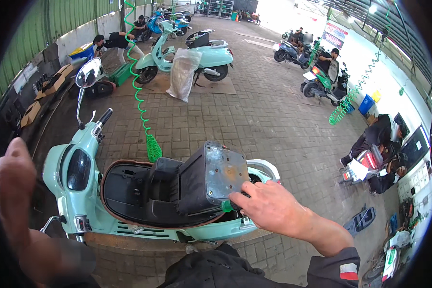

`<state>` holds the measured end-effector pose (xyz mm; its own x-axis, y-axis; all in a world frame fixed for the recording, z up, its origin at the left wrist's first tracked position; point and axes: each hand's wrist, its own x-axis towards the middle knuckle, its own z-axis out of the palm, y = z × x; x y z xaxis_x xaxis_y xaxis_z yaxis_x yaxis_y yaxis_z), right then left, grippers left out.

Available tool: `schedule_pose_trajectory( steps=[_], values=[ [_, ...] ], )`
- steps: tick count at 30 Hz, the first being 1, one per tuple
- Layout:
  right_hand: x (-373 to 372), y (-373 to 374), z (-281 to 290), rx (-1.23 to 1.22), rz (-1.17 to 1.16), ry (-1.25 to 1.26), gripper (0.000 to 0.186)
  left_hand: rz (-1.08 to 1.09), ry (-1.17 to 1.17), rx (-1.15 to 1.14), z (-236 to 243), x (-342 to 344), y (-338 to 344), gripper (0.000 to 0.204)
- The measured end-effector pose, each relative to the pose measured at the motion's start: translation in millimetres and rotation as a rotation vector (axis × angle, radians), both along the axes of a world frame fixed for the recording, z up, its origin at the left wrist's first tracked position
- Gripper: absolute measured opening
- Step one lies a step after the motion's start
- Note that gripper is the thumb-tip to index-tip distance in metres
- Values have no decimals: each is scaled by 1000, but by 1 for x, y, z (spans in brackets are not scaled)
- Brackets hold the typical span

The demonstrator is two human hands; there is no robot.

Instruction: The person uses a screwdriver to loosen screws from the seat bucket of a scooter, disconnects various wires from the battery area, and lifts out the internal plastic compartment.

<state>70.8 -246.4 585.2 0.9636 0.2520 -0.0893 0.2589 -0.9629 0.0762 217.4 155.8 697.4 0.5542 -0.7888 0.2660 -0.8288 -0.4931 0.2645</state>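
From the head view, the right hand point(269, 206) reaches in from the lower right, its fingers point(239, 199) curled tight around a green-handled tool point(227, 206), whose handle end pokes out just left of the knuckles. The tool's working end is hidden behind the raised seat point(211, 175), which stands tilted up with its grey underside plate just above the fingers. Left of the fingers lies the open black seat bay point(129, 189) of a mint scooter point(67, 175) resting on its side across the paved floor point(254, 120). The left hand point(12, 177) is lifted close to the camera at the far left edge, blurred; whether its fingers are spread or closed cannot be told, and it touches nothing visible. A green coiled hose point(141, 108) hangs down beyond the fingers, ending near the seat bay. Farther off stand another mint scooter point(197, 57) and crouching workers point(379, 144).
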Motion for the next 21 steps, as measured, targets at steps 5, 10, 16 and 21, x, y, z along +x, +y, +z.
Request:
schedule_pose_trajectory(
  steps=[5,10,16,21],
  values=[
    [0,-2,-3,37,47,-110,16,-24,34,7,-1,1,-3,64],
    [3,-3,-2,45,31,-68,16,-67,77,21,-7,-8,-7,62],
    [3,-3,-2,15,51,-75,16,-105,107,29,-6,-17,-5,61],
    [3,-4,0,6,58,-51,30,-151,131,50,-7,-20,-8,60]
  ],
)
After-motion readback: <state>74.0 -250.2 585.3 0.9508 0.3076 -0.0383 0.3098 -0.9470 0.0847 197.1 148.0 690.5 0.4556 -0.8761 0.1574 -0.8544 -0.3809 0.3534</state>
